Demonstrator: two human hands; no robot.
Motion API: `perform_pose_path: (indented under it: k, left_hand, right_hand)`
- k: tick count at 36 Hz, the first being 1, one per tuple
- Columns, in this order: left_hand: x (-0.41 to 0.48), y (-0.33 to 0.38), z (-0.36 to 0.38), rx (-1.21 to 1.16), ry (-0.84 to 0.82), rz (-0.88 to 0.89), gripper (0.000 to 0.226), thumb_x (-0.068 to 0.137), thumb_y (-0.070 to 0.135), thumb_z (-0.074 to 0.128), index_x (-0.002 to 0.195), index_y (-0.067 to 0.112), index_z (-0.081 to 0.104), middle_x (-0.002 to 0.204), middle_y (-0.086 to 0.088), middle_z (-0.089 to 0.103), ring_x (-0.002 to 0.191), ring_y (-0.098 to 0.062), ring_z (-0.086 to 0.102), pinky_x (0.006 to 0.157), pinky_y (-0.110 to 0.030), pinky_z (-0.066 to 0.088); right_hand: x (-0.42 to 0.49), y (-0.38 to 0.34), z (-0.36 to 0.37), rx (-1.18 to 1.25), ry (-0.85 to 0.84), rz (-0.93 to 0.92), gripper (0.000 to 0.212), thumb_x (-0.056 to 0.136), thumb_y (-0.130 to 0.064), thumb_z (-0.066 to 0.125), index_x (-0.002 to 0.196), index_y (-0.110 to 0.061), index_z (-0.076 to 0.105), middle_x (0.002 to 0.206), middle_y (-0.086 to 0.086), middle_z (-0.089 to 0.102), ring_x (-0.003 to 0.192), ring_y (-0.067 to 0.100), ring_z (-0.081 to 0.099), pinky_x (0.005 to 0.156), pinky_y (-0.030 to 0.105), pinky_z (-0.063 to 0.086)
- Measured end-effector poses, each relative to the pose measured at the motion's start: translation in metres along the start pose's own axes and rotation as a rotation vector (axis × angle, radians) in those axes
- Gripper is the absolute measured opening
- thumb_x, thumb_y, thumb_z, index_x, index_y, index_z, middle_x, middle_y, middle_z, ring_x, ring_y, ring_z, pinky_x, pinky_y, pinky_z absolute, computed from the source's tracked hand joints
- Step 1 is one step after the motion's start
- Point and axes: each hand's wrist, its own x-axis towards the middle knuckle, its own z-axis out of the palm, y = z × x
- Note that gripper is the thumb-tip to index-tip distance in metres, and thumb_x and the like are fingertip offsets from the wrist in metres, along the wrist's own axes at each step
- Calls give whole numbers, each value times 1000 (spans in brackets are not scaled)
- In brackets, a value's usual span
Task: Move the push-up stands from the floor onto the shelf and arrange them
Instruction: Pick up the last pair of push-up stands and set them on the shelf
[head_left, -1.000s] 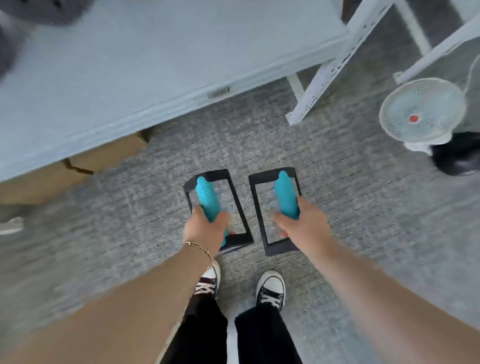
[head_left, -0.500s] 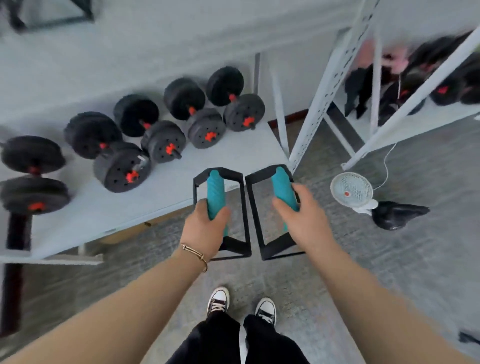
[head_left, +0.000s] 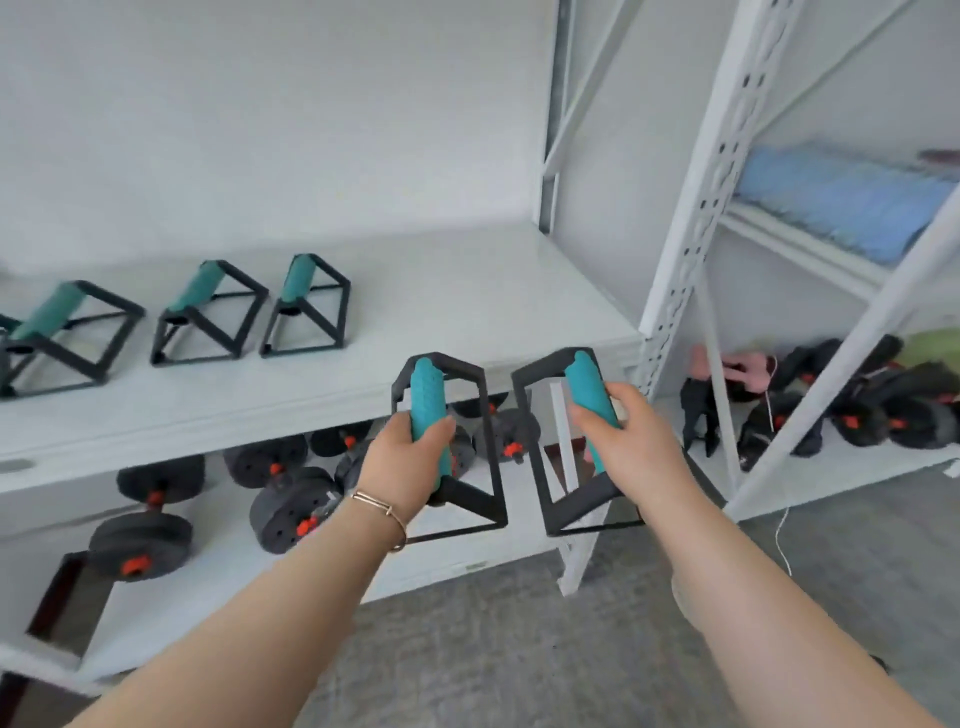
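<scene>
My left hand (head_left: 408, 465) grips the teal handle of a black-framed push-up stand (head_left: 431, 395), held in the air just in front of the white shelf (head_left: 467, 312). My right hand (head_left: 631, 447) grips a second push-up stand (head_left: 584, 382) beside it, also off the floor. Both stands hang at the shelf's front edge, near its right end. Three more push-up stands (head_left: 306, 306) stand in a row on the shelf's left half, handles pointing back.
Black dumbbells (head_left: 291, 499) with red collars fill the lower shelf under the stands. A white perforated upright (head_left: 691, 218) marks the shelf's right end. The neighbouring rack holds a blue mat (head_left: 841, 200) and more dark weights (head_left: 883, 410). Grey carpet (head_left: 493, 649) lies below.
Both hands have lifted the two stands from the floor up to shelf height. My view has risen from the carpet to the upper shelf with its row of stands.
</scene>
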Motion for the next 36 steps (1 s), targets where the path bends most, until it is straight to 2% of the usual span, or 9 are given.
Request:
perform_pose_path:
  k: [3, 7, 12, 16, 21, 25, 28, 32, 36]
  left_hand:
    - [22, 27, -4, 34, 32, 11, 27, 85, 42, 61, 87, 15, 56, 76, -8, 61, 54, -18, 57, 43, -28, 47]
    - [64, 55, -9, 37, 65, 23, 28, 83, 41, 61, 88, 13, 57, 85, -15, 69, 67, -27, 63, 62, -40, 54]
    - [131, 74, -15, -58, 13, 6, 21, 86, 34, 60, 89, 15, 53, 80, -14, 65, 50, -21, 57, 46, -33, 55]
    - [188, 80, -17, -84, -26, -22, 21, 87, 31, 59, 93, 12, 53, 87, -18, 63, 53, -21, 55, 43, -27, 50]
    - [248, 84, -16, -58, -60, -55, 23, 88, 33, 58, 96, 13, 53, 94, -19, 63, 53, -20, 56, 43, -26, 51]
    - [287, 85, -16, -25, -94, -78, 26, 88, 35, 58, 100, 12, 53, 94, -18, 63, 53, -20, 58, 43, -26, 51]
    - [310, 83, -15, -31, -98, -97, 25, 88, 34, 58, 96, 11, 52, 88, -16, 62, 45, -17, 58, 41, -26, 51]
    - [333, 78, -12, -25, -91, -120, 21, 88, 33, 59, 90, 13, 52, 85, -14, 60, 50, -20, 59, 40, -27, 51]
    - [348, 73, -8, 9, -94, -125, 19, 87, 33, 58, 80, 19, 47, 83, -15, 63, 43, -17, 60, 39, -26, 50]
  right_hand:
    - [23, -23, -2, -19, -9, -39, 40, 74, -64, 56, 111, -54, 45, 82, -13, 65, 63, 6, 66, 55, 34, 57]
    - [63, -51, 4, -32, -5, -75, 41, 78, -58, 58, 116, -46, 50, 84, -12, 66, 66, 6, 66, 51, 26, 48]
    - [128, -78, 28, -30, -6, -60, 38, 79, -54, 60, 115, -44, 51, 85, -5, 69, 67, 14, 70, 56, 35, 57]
    - [181, -95, 57, -26, -3, -3, 37, 80, -52, 61, 114, -42, 51, 80, 2, 70, 66, 18, 69, 36, 23, 44]
    - [235, -106, 89, -35, -32, 68, 31, 79, -49, 62, 107, -42, 52, 67, 5, 70, 57, 19, 63, 35, 21, 42]
    - [270, -112, 107, -57, -33, 103, 34, 78, -49, 61, 111, -42, 51, 69, 3, 70, 63, 19, 66, 36, 21, 42]
    - [289, -114, 117, -74, -28, 121, 35, 79, -49, 60, 111, -43, 49, 73, 2, 70, 64, 15, 66, 37, 21, 43]
    - [307, -114, 126, -90, -28, 136, 32, 80, -48, 60, 110, -42, 50, 74, 3, 70, 63, 14, 64, 37, 21, 43]
    - [318, -111, 129, -103, -27, 152, 30, 81, -47, 60, 109, -41, 49, 74, 3, 70, 65, 14, 64, 38, 22, 44]
